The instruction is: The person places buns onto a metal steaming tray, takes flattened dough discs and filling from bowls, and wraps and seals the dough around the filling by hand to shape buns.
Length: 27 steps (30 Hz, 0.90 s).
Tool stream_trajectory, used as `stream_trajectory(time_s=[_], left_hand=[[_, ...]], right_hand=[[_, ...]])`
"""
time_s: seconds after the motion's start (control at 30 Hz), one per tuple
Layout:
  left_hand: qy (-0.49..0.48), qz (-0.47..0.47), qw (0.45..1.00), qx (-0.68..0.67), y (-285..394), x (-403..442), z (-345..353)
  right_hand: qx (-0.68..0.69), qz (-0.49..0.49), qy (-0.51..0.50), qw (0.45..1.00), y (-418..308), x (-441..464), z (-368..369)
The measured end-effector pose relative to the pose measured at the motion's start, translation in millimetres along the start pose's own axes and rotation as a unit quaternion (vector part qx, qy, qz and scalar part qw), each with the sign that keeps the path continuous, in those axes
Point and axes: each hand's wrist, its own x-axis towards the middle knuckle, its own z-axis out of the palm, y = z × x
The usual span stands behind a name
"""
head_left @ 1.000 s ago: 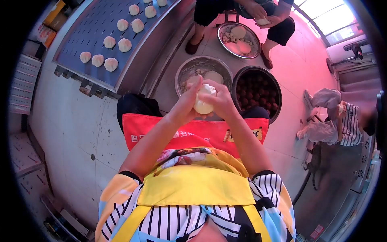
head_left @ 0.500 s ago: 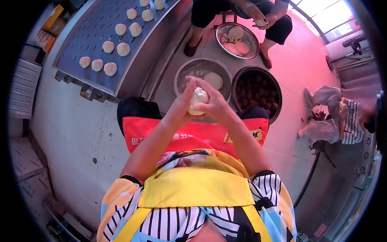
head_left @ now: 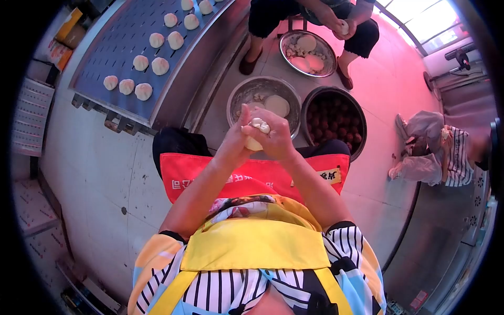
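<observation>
Between my two hands sits a dough bun (head_left: 254,143), smooth and pale below, its gathered folds showing near the top. My left hand (head_left: 236,135) is wrapped round its left side. My right hand (head_left: 280,137) closes on it from the right, the fingers bent near the folds. Just beyond them is a metal bowl (head_left: 234,94) holding flat dough rounds (head_left: 276,106) and small dough pieces, partly hidden by my hands. To the right of the bowl stands a dark tub (head_left: 361,114) filled with reddish-brown balls (head_left: 336,118).
A perforated metal tray (head_left: 113,60) at upper left carries several shaped buns (head_left: 160,66). Opposite me, a person's hands (head_left: 340,25) hold dough above a second metal bowl (head_left: 334,59) with dough. Another person (head_left: 455,155) is at the right. A red apron (head_left: 210,170) covers my lap.
My hands have shifted slightly on the bun, and its folds look more drawn together. The person opposite has turned the dough in their hands.
</observation>
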Motion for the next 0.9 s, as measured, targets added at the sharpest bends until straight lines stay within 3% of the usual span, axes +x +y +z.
stream_trajectory(time_s=[0.07,0.13,0.17,0.23,0.33,0.37,0.43,0.47,0.53,0.63,0.67,0.73,0.83,0.9], left_hand=[[-0.02,-0.021,0.999,0.041,8,-5,2],[-0.09,-0.089,0.985,0.117,23,-8,-8],[-0.076,-0.049,0.992,0.092,16,-5,-10],[-0.053,0.032,0.997,0.044,-1,7,-5],[0.069,0.032,0.997,-0.027,5,-10,25],[0.018,-0.003,1.0,0.005,6,-8,16],[-0.08,-0.073,0.992,0.066,11,-4,-9],[-0.085,-0.065,0.992,0.066,10,-3,-10],[-0.097,-0.046,0.992,0.068,8,-1,-6],[0.0,0.091,0.996,-0.003,-8,-3,9],[-0.001,0.065,0.998,0.006,-6,-4,10],[-0.003,0.014,1.0,0.023,5,-5,11],[-0.066,-0.076,0.989,0.107,19,-4,-3],[-0.029,0.009,0.998,0.06,1,-1,4]], right_hand=[[0.047,-0.08,0.037,0.995,4,2,7],[0.127,-0.028,-0.056,0.99,3,4,-1],[0.164,-0.003,-0.101,0.981,2,4,-5],[0.081,-0.021,-0.049,0.995,19,4,-3],[0.056,-0.034,0.019,0.998,11,3,2],[0.065,-0.036,0.04,0.996,1,4,2],[0.134,0.001,-0.054,0.99,-12,5,-9],[0.168,0.021,-0.1,0.98,-14,4,-13],[0.088,0.011,-0.056,0.994,-7,4,-13],[-0.026,-0.07,0.026,0.997,2,7,-6],[-0.062,-0.103,0.058,0.991,3,7,-3],[0.089,-0.026,-0.002,0.996,-16,8,-9],[0.157,0.02,-0.046,0.986,-12,7,-13],[0.106,0.011,-0.028,0.994,-9,7,-12]])
